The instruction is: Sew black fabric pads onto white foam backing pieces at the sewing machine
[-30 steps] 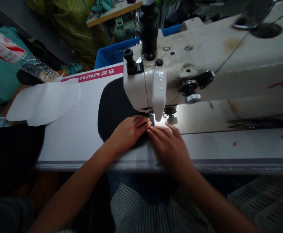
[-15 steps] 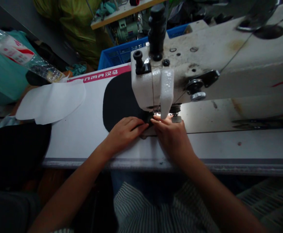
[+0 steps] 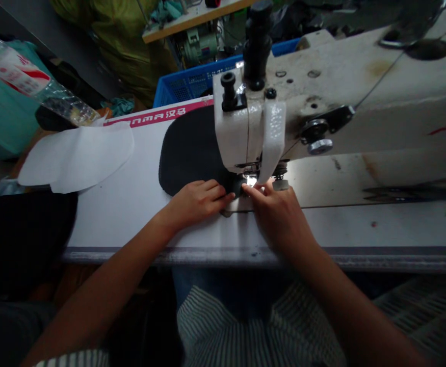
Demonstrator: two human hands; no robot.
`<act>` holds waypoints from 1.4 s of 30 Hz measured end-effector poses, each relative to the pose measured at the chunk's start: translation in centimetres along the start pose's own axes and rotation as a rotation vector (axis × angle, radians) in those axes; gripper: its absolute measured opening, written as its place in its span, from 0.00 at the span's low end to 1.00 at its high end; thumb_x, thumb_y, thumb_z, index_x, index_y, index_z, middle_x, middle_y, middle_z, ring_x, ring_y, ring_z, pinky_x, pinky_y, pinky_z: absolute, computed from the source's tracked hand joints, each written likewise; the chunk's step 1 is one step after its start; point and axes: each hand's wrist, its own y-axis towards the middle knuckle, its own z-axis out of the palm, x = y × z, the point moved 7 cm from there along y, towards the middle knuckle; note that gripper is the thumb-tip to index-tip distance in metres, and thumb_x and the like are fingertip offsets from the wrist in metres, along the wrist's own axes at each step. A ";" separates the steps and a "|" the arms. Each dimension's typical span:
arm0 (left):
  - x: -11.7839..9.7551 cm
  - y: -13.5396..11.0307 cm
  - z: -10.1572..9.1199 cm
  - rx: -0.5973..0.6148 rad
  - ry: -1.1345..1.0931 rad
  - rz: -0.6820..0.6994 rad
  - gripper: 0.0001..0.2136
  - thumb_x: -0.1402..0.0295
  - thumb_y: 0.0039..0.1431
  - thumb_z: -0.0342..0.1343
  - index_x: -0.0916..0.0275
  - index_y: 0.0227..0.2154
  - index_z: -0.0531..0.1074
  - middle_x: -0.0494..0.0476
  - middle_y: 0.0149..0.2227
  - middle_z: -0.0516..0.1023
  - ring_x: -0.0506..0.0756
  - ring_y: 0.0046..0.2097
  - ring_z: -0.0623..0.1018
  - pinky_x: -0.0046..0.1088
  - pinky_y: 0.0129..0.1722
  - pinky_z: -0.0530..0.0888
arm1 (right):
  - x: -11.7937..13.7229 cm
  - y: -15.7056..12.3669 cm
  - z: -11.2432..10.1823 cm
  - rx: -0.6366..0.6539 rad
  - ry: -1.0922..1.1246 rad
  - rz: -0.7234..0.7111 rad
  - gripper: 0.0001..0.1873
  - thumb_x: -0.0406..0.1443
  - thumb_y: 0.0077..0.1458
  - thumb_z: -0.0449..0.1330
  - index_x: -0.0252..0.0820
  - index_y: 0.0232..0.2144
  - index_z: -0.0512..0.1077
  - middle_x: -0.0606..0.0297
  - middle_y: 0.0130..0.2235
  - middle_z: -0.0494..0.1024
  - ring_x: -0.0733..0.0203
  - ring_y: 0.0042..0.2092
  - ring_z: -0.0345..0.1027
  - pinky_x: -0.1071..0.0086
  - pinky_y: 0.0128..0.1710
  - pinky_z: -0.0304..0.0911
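On my feed the black piece (image 3: 192,153) lies on the white table (image 3: 123,219), set back from the table's front edge. Its long axis runs from a rounded end at left-back toward the needle area of the sewing machine (image 3: 322,97), and its other end tucks under the presser foot (image 3: 250,171). My left hand (image 3: 198,204) is nearer the bulk of the piece: it rests on the near edge, fingers (image 3: 217,192) lying loosely flat and pressing, not clenched. My right hand (image 3: 280,219) sits right of the foot, its fingertips (image 3: 250,188) reaching the piece's end beside the needle; I cannot tell whether they pinch it. Nothing lies between either hand and the piece. Well left on the table are white cutouts (image 3: 75,158). Past the back edge I see a pink-printed strip (image 3: 157,116), a blue crate (image 3: 195,81) and a plastic bottle (image 3: 27,76).
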 end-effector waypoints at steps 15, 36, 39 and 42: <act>-2.0 6.0 1.4 0.111 0.018 -0.465 0.10 0.82 0.67 0.51 0.70 0.40 0.77 0.64 0.37 0.79 0.59 0.38 0.80 0.31 0.28 0.74 | -0.9 -0.2 -0.1 0.021 0.098 0.071 0.19 0.33 0.70 0.51 0.45 0.54 0.77 0.54 0.41 0.77 0.51 0.41 0.66 0.58 0.40 0.59; 0.9 1.5 1.8 0.064 -0.170 -0.283 0.20 0.63 0.72 0.53 0.62 0.63 0.71 0.65 0.64 0.73 0.66 0.68 0.67 0.52 0.63 0.69 | -0.6 0.1 0.0 0.092 0.004 0.083 0.22 0.31 0.68 0.52 0.46 0.61 0.73 0.52 0.45 0.76 0.49 0.44 0.65 0.57 0.44 0.58; 1.4 1.9 1.9 0.037 -0.182 -0.358 0.19 0.63 0.73 0.53 0.61 0.62 0.71 0.64 0.64 0.73 0.65 0.68 0.67 0.51 0.63 0.69 | -0.4 -1.0 -0.6 0.049 0.064 0.064 0.19 0.32 0.68 0.52 0.42 0.57 0.75 0.52 0.45 0.76 0.50 0.43 0.65 0.56 0.44 0.62; 1.4 1.0 1.5 -0.003 -0.246 -0.348 0.18 0.65 0.73 0.53 0.62 0.62 0.71 0.63 0.65 0.72 0.63 0.68 0.67 0.50 0.65 0.67 | 0.6 -3.5 -1.7 -0.034 0.184 -0.013 0.15 0.31 0.66 0.55 0.40 0.50 0.77 0.52 0.48 0.75 0.48 0.47 0.65 0.52 0.52 0.64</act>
